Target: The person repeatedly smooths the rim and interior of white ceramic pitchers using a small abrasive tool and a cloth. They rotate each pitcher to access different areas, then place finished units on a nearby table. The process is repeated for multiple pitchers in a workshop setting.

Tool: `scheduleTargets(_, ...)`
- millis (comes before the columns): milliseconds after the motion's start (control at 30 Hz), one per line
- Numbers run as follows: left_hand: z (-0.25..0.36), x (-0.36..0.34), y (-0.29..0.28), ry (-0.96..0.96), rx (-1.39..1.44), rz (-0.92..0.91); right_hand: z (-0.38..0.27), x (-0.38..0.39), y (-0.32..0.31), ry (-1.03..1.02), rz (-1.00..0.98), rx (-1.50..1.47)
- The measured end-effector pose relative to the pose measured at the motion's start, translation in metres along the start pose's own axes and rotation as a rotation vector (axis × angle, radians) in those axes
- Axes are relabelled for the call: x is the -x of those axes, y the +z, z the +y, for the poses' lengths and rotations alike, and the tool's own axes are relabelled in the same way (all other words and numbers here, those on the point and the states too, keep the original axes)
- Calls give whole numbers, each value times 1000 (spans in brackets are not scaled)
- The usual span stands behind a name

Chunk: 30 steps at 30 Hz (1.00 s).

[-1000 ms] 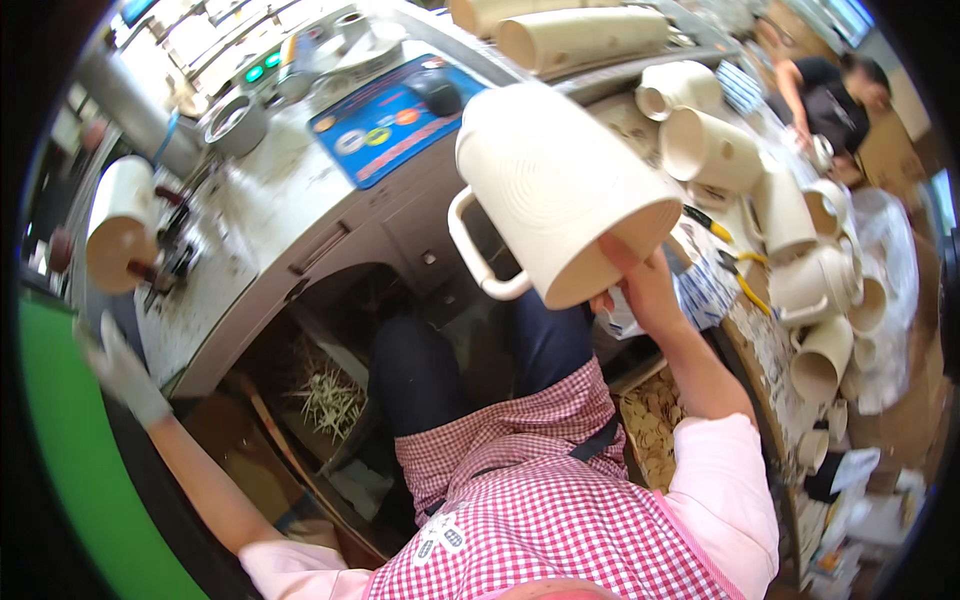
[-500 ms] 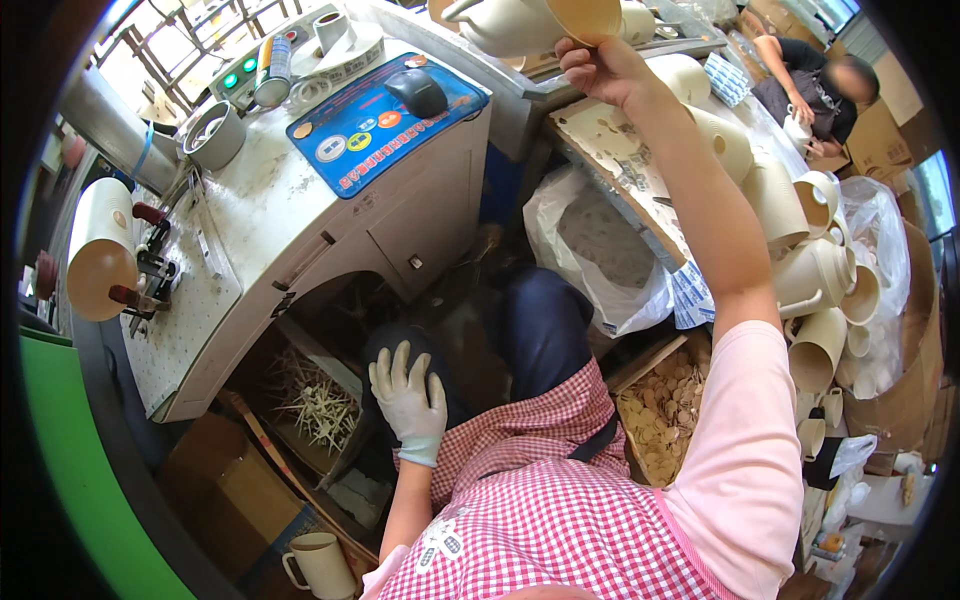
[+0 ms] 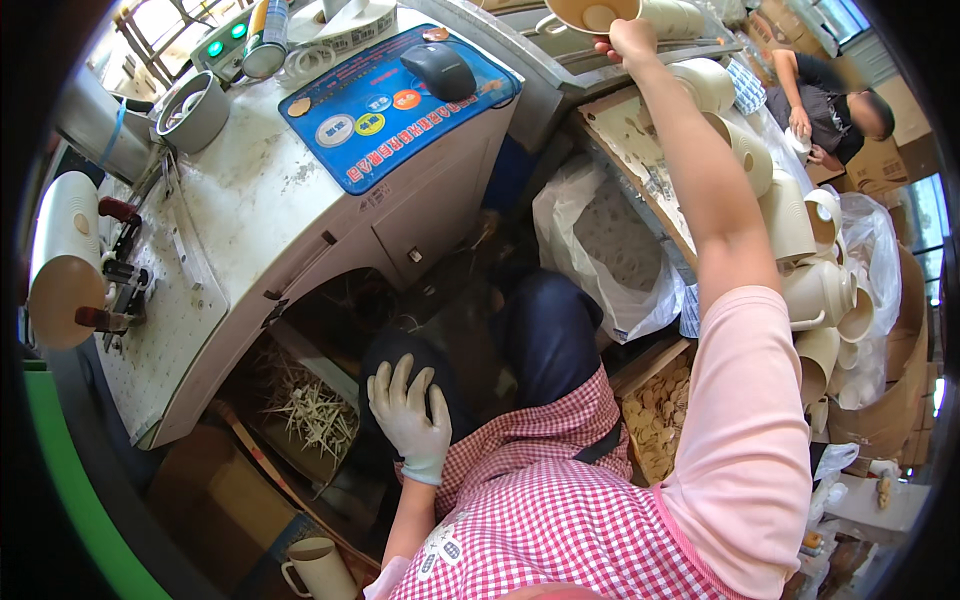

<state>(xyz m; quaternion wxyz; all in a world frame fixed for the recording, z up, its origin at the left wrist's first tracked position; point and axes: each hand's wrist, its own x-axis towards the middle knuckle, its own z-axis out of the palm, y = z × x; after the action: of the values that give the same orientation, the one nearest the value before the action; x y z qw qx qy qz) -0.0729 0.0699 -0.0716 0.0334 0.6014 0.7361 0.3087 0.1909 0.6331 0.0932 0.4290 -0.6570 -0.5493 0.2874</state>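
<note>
My right hand point(image 3: 630, 42), bare, reaches far forward with its fingers closed on the rim of a cream plastic jug point(image 3: 598, 17) at the top edge. The jug's round open end faces me and its far part is cut off by the picture edge. My left hand point(image 3: 408, 412), in a pale glove, is over my left thigh, holding nothing, its fingers loosely bent and apart. Another cream jug body point(image 3: 65, 260) sits on a clamp fixture point(image 3: 118, 280) at the left of the workbench point(image 3: 250, 190).
Several cream jugs point(image 3: 822, 292) are piled at the right beside a white plastic bag point(image 3: 615, 250). A box of thin cream discs point(image 3: 655, 415) and a heap of plastic scraps point(image 3: 315, 410) lie below. A mouse point(image 3: 438, 72) rests on a blue mat point(image 3: 385, 125). A co-worker point(image 3: 835, 115) handles a pale piece.
The jug in my right hand has turned, its opening now facing me more fully. My right hand has shifted slightly up. My left hand stays over my thigh, and the whole view has tilted slightly.
</note>
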Motion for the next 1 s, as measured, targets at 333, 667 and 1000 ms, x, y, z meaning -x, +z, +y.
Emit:
scheduleTargets(333,-1,-3,-3,-25,8,-23,-29,33,38,-61,-39,707)
scheduleTargets(667,1,-8,0,-31,9,-48,-2,-14,60,-365,-318,455)
scheduleTargets(1000,-12,0,-2,-105,177,-123,2,-3,22,-305,-269,464)
